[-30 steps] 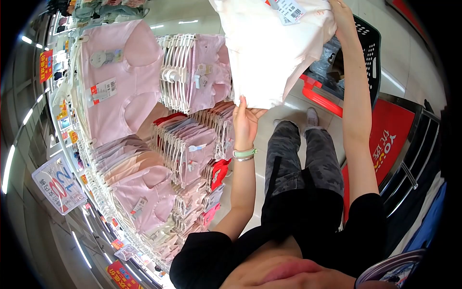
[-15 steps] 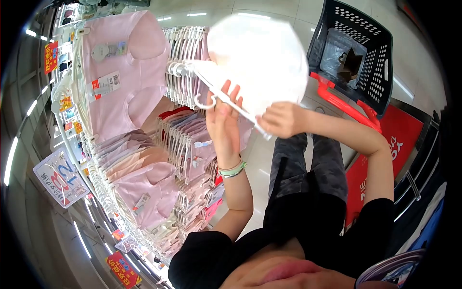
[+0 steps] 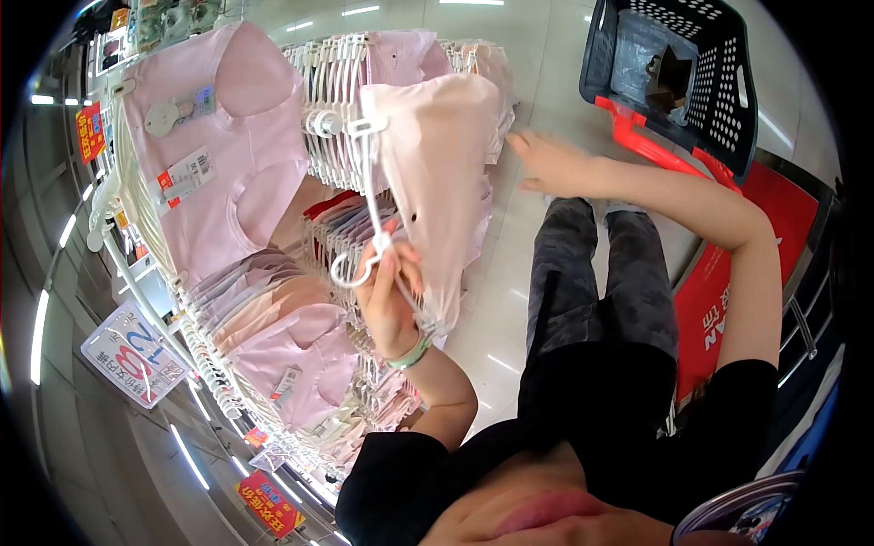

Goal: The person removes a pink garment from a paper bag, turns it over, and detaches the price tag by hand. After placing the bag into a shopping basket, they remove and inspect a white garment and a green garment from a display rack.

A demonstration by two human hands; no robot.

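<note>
My left hand (image 3: 390, 305) is closed around a white clip hanger (image 3: 374, 214) near its hook. A pale peach pair of underpants (image 3: 437, 173) hangs from the hanger's clips, its cloth stretched lengthwise with a small dark spot on it. My right hand (image 3: 551, 166) is off the garment, to its right, slightly blurred, with fingers stretched out and apart and nothing in them. Close to my left hand is the rack of hanging underwear, where a pink pair of underpants (image 3: 291, 350) with a tag shows.
A larger pink pair of underpants (image 3: 214, 136) with tags hangs at the rack's upper left. A dark shopping basket (image 3: 728, 100) with a red handle (image 3: 633, 132) stands upper right, holding a clear plastic package. A price sign (image 3: 137, 353) and red signs hang along the left.
My right hand has let go of the hanger and moved up, away from it. The underpants, bright and spread before, now hang narrower and lower left. My left hand has closed on the hanger.
</note>
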